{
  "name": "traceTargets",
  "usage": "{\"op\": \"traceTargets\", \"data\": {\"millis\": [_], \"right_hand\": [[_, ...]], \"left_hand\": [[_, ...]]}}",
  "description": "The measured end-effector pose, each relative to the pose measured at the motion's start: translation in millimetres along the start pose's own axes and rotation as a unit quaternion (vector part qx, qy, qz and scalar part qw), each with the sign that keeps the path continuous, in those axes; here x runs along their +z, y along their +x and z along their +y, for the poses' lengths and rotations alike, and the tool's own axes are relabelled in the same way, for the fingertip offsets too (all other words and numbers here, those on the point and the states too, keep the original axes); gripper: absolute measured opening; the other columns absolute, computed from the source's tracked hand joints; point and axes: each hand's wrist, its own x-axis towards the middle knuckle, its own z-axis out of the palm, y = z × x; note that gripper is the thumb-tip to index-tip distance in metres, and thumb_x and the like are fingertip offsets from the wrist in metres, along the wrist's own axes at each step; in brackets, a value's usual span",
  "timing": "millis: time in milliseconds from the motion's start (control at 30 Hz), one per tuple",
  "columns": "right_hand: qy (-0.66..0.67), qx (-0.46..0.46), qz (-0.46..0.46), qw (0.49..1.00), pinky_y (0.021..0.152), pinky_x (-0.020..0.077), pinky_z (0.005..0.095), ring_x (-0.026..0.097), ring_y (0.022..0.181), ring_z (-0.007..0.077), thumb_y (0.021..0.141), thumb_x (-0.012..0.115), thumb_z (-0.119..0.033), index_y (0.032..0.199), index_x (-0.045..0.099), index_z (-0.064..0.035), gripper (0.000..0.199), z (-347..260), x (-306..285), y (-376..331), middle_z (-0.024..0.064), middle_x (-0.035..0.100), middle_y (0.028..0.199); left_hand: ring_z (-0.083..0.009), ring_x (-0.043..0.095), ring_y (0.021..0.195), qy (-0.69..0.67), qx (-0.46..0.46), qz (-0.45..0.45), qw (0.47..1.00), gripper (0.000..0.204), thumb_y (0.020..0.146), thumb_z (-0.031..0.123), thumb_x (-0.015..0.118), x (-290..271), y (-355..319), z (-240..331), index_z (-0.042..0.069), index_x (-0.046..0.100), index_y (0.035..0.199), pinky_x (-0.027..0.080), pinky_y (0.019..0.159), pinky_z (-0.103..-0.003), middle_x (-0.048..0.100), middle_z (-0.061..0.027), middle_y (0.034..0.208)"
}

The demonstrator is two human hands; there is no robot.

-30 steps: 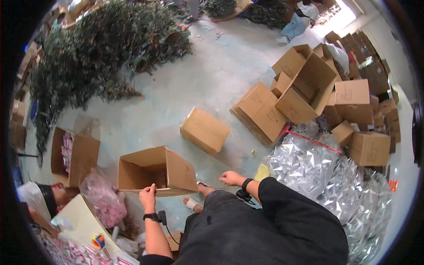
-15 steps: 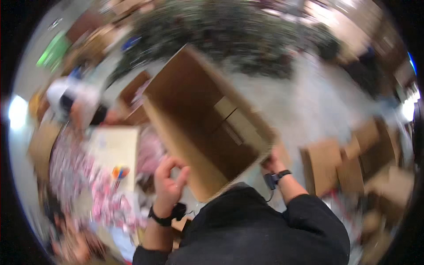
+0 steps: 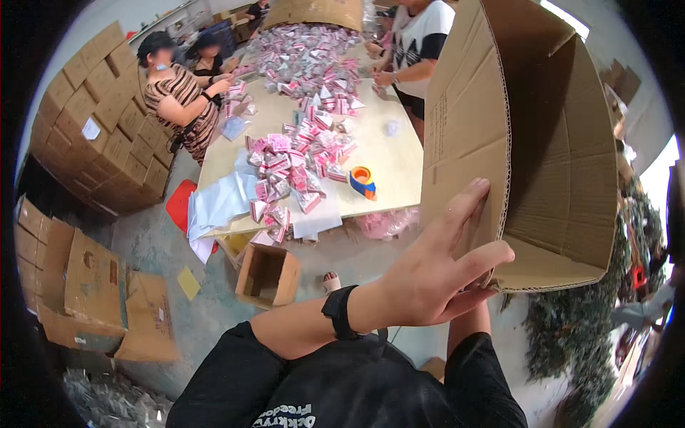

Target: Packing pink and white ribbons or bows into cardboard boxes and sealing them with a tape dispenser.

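A large open cardboard box (image 3: 560, 143) is held up at the right, tilted, its brown inside facing me. My left hand (image 3: 442, 267), with a black band at the wrist, grips the wall's edge by the lower corner. One finger lies along the outer face and another reaches over the opening. Behind that hand my right forearm (image 3: 469, 322) rises toward the underside of the box. The right hand itself is hidden by the box and my left hand.
A table (image 3: 396, 150) ahead carries a heap of small pink-and-white packets (image 3: 303, 160) and an orange-and-blue tape roll (image 3: 362, 182). Several people work around it. A small open carton (image 3: 267, 276) stands on the floor by its near edge. Stacked cartons (image 3: 100, 121) line the left; green artificial branches (image 3: 578, 335) lie right.
My view has swung left to face the table. The box has gone from in front of me to the upper right, raised and tilted. My left hand has closed on its edge.
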Motion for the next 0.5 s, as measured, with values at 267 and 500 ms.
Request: {"op": "traceTargets", "data": {"millis": [267,500], "right_hand": [[0.143,-0.031,0.02,0.989,0.102,0.0479,0.049,0.054,0.125,0.0303,0.096,0.028,-0.073,0.142,0.048,-0.0152,0.076,58,96,128,0.0107,0.053,0.141],[0.114,0.006,0.01,0.993,0.1,0.0464,0.0485,0.053,0.124,0.0292,0.092,0.041,-0.071,0.138,0.052,-0.0146,0.074,125,38,172,0.0093,0.056,0.136]], "left_hand": [[-0.0486,0.051,0.125,0.074,-0.142,0.025,0.987,0.057,0.08,0.015,0.08,-29,-32,-169,0.011,0.051,0.128,0.046,0.102,-0.045,0.034,-0.0339,0.146],[-0.0536,0.052,0.119,0.065,-0.212,-0.088,0.971,0.063,0.08,0.024,0.079,-32,-67,-275,0.02,0.045,0.134,0.048,0.096,-0.05,0.033,-0.0376,0.145]]}}
